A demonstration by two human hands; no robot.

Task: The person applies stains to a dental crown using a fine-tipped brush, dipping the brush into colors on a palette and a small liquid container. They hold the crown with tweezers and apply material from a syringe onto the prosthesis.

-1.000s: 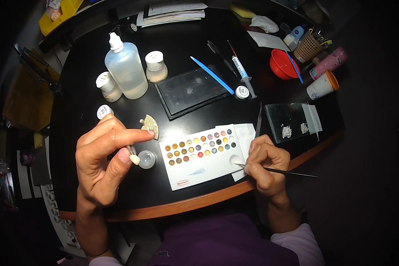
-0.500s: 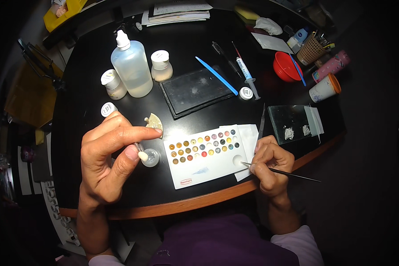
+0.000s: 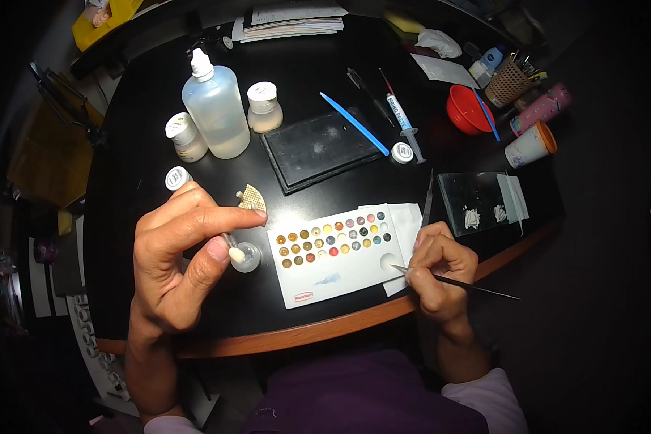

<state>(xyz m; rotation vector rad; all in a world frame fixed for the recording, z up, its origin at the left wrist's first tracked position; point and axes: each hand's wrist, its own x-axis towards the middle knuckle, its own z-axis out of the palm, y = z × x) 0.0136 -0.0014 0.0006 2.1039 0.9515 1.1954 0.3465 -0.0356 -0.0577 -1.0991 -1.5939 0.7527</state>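
Note:
Between thumb and fingers, my left hand (image 3: 170,264) grips a thin holder, mostly hidden, with a small cream tooth crown (image 3: 236,254) on its end. A small clear glass dish (image 3: 248,265) lies beneath the crown, partly covered by it. My right hand (image 3: 445,278) is closed around a fine paintbrush (image 3: 477,287) with a dark handle. Its pale tip is at the round white well (image 3: 388,259) of a white palette (image 3: 365,283) that carries rows of coloured stain pots. Behind my left index fingertip sits a beige honeycomb firing tray (image 3: 253,198).
Behind my left hand stand a large clear bottle (image 3: 220,108) and several white-lidded jars (image 3: 264,108). A black slab (image 3: 318,148) with a blue stick (image 3: 354,123) across it lies centrally. Right: a paste syringe (image 3: 399,116), red bowl (image 3: 466,112) and glass plate (image 3: 470,199) with white paste.
My right hand and the paintbrush have shifted very slightly left. The crown in my left hand has tilted or moved a touch; everything else stays in place.

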